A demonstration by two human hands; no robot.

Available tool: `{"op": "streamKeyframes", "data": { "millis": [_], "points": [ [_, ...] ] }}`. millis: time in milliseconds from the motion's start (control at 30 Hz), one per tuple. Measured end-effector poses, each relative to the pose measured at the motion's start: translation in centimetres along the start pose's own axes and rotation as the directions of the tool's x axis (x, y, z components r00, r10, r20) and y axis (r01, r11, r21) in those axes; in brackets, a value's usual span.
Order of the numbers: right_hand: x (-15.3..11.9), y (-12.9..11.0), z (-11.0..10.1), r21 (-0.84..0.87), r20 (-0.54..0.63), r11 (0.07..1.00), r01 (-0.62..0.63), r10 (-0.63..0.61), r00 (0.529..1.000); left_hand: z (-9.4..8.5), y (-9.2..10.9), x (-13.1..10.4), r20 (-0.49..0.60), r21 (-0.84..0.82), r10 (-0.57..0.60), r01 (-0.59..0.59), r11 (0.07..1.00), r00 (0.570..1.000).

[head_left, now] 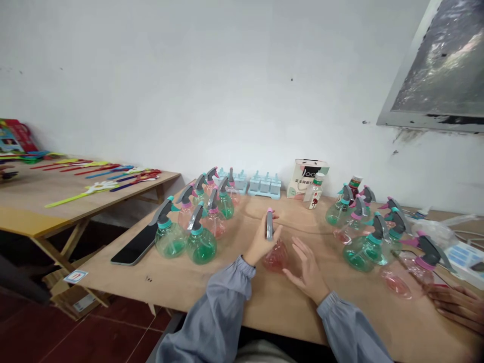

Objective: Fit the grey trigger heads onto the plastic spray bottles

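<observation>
A pink spray bottle (275, 258) with a grey sprayer head stands on the wooden table in front of me. My left hand (260, 241) is wrapped around its neck, just under the sprayer head, and hides part of the trigger. To the right of the bottle, my right hand (308, 269) is open, its fingers spread and apart from the bottle. On the left stand several green and pink spray bottles, the nearest a green one (201, 247). More spray bottles are grouped on the right, among them a green one (357, 253).
A phone (136, 247) lies near the table's left edge. Pale blue ice-pop moulds (264, 186), a printed box (300, 179) and a small bottle (314, 191) stand near the wall. Another person's hand (456, 305) rests at the right. Colourful strips lie on the neighbouring table (41, 206).
</observation>
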State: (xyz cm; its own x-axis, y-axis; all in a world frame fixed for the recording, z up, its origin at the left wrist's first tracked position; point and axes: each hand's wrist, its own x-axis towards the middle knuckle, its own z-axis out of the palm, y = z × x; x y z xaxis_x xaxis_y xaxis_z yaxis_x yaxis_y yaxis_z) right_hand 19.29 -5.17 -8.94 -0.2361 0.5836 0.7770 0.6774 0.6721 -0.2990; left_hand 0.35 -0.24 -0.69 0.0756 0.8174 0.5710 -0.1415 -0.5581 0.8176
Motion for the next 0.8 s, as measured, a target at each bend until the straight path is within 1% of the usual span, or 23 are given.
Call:
{"op": "streamKeyframes", "data": {
  "millis": [67,133,167,233,333,400,467,533,600,667,767,800],
  "points": [
    [-1.0,0.4,-2.0,-0.032,-0.055,0.999,-0.027,0.025,0.998,-0.4,-0.5,0.0,0.027,-0.006,0.003,-0.002,1.0,1.0],
    [-2.0,1.3,-3.8,-0.044,-0.172,0.997,-0.066,0.057,0.984,-0.6,-1.0,0.1,0.059,-0.014,0.006,-0.005,1.0,0.998],
    [-2.5,1.9,-4.7,-0.054,-0.241,0.995,-0.08,0.065,0.968,-0.7,-1.2,0.1,0.067,-0.019,0.005,-0.004,1.0,0.998],
    [-3.3,3.1,-6.4,-0.121,-0.388,0.986,-0.111,0.056,0.92,-0.8,-1.7,0.2,0.067,-0.028,0.002,0.0,1.0,0.998],
    [-3.9,4.8,-8.9,-0.277,-0.581,0.935,-0.221,0.02,0.814,-1.1,-1.7,0.2,0.062,-0.034,0.013,-0.011,0.999,0.998],
    [-3.7,5.8,-10.4,-0.357,-0.662,0.893,-0.273,-0.036,0.748,-1.5,-1.4,0.0,0.087,-0.048,0.02,-0.016,0.999,0.996],
    [-3.1,6.7,-11.9,-0.39,-0.696,0.874,-0.292,-0.072,0.714,-1.9,-1.0,-0.3,0.154,-0.059,0.02,-0.011,0.998,0.988],
    [-2.2,7.4,-13.1,-0.364,-0.713,0.876,-0.317,-0.043,0.7,-2.1,-0.6,-0.5,0.224,-0.059,0.017,-0.004,0.998,0.974],
    [-1.2,8.0,-14.0,-0.296,-0.725,0.882,-0.366,0.042,0.688,-2.3,-0.5,-0.6,0.247,-0.066,0.035,-0.019,0.998,0.968],
    [-0.5,8.6,-14.5,-0.236,-0.714,0.882,-0.407,0.126,0.689,-2.5,-0.6,-0.6,0.251,-0.079,0.075,-0.057,0.995,0.965],
    [0.0,9.7,-14.6,-0.121,-0.666,0.873,-0.472,0.281,0.691,-2.7,-1.2,-0.6,0.265,-0.066,0.115,-0.101,0.993,0.957],
    [0.0,10.1,-14.5,-0.089,-0.65,0.859,-0.504,0.334,0.682,-2.8,-1.4,-0.6,0.268,-0.056,0.119,-0.107,0.993,0.956]
  ]
}}
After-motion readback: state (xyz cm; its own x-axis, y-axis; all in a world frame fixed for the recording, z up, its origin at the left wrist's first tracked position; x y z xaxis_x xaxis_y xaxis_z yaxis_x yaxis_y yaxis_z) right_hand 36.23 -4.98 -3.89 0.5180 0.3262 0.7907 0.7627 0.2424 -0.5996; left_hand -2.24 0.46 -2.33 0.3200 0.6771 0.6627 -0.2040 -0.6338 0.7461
